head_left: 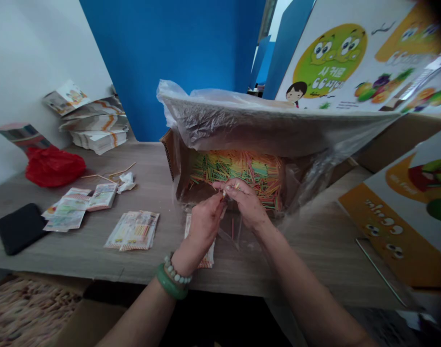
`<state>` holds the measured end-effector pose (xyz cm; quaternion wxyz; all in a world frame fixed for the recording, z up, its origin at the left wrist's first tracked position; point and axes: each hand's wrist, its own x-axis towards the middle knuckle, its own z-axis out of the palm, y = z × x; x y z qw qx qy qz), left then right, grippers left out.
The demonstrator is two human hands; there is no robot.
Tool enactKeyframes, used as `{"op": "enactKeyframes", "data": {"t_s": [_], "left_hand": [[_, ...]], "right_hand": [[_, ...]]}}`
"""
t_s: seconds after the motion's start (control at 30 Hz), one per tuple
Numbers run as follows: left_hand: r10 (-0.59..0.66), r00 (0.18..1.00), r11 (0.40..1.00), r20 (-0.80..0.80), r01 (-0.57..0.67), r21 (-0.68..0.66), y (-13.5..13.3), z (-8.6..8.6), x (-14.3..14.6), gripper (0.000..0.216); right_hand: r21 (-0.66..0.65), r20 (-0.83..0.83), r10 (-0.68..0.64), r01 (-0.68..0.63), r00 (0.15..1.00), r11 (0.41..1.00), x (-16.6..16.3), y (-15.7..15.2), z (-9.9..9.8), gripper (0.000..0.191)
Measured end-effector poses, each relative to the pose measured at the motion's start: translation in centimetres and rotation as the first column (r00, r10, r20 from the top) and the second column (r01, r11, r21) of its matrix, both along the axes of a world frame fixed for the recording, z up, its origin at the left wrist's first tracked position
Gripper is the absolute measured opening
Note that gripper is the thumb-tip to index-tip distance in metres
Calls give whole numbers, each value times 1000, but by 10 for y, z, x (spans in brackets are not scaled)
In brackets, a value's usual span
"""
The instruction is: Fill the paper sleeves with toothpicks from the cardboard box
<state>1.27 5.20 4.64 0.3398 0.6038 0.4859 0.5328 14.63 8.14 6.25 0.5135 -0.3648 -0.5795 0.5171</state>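
My left hand (pixel 206 218), with a green bangle and a beaded bracelet on the wrist, is closed in a pinch; a small pale tip shows at its fingers, too small to name. Beside it my right hand (pixel 248 205) has its fingers closed on a thin yellow stick (pixel 237 185). Both hands meet over the near edge of a carton lined with clear plastic (pixel 220 127). Inside lie many thin coloured sticks (pixel 234 166), green, yellow, orange and pink. Partly hidden under my left forearm is a printed packet (pixel 207 258).
Flat packets of sticks (pixel 133 230) lie left of my hands, with more printed packets (pixel 70 209) beyond. A black phone-like slab (pixel 20 228), red plastic bag (pixel 54 166), crumpled tissue (pixel 126 182) and stacked packaging (pixel 97 125) are further left. Printed cartons (pixel 328 62) stand right, a blue partition (pixel 177 48) behind.
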Motion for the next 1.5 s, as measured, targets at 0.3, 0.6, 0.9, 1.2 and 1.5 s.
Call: {"op": "enactKeyframes", "data": {"t_s": [0.3,0.6,0.9,1.2,1.5], "left_hand": [[-113,855,928,506,272,-253,51,-12,18,23],[-59,729,891,682,346,-293,52,-6,29,26],[-33,766,910,642,288,-297,25,-3,-2,12],[130,812,925,570,108,-365,-46,-25,-45,14],[13,890,912,455,176,-371,-66,-42,-61,31]], "right_hand": [[-61,52,-26,29,998,998,22,30,-11,33],[-167,7,67,-65,998,984,32,35,-14,31],[11,258,32,-36,966,999,40,7,-17,31],[261,827,-285,117,485,958,43,-42,-74,18],[251,844,-368,319,390,914,21,-25,-62,12]]}}
